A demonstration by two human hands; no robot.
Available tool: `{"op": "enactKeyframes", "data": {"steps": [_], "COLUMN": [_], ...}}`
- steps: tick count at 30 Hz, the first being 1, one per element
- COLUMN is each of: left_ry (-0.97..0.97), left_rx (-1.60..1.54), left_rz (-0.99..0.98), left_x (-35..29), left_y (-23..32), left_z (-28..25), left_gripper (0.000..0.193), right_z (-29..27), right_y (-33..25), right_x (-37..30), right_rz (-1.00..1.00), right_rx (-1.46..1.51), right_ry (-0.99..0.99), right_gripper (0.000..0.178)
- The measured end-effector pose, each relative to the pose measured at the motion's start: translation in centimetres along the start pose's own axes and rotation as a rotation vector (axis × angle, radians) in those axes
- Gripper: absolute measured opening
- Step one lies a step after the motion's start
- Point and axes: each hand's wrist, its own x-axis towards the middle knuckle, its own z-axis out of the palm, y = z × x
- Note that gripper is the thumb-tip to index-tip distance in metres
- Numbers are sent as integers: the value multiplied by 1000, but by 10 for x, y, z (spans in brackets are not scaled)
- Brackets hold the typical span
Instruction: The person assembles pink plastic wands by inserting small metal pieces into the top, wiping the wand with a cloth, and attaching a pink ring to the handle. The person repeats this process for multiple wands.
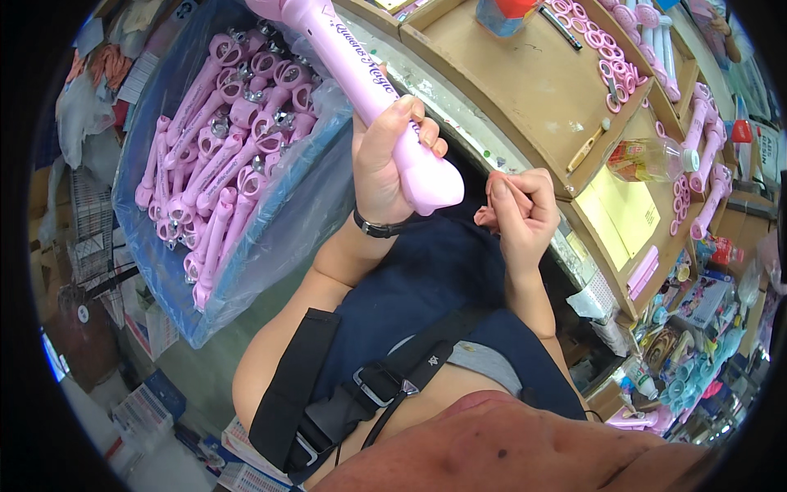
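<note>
My left hand (379, 156), with a black watch on its wrist, is wrapped round a pink plastic toy wand (344, 70) with dark lettering. The wand slants from the upper left, its wide rounded end (433, 187) pointing down between my hands. Its other end runs past the top of the view. To the right of that end, apart from it, my right hand (525, 209) is closed on a crumpled pinkish cloth (489, 215). Part of the cloth is hidden inside the fingers.
At left, a bin with a blue plastic liner (283, 176) holds several pink wands (215, 156). Right of my hands runs a bench with a shallow wooden tray (500, 90), pink rings (611, 61), a brush (588, 148), a clear bottle (648, 160) and yellow paper (619, 215).
</note>
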Motion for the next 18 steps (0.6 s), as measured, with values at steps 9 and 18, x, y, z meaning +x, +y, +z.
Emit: {"op": "enactKeyframes", "data": {"steps": [9, 18], "left_ry": [-13, 11], "left_rx": [-25, 72], "left_rz": [-15, 13], "left_x": [-5, -6], "left_y": [-1, -8], "left_z": [4, 6], "left_gripper": [52, 51], "right_z": [0, 11], "right_y": [-18, -16], "right_x": [-11, -7], "right_rz": [-173, -338], "right_rx": [-250, -199], "right_ry": [-90, -255], "right_gripper": [13, 18]}}
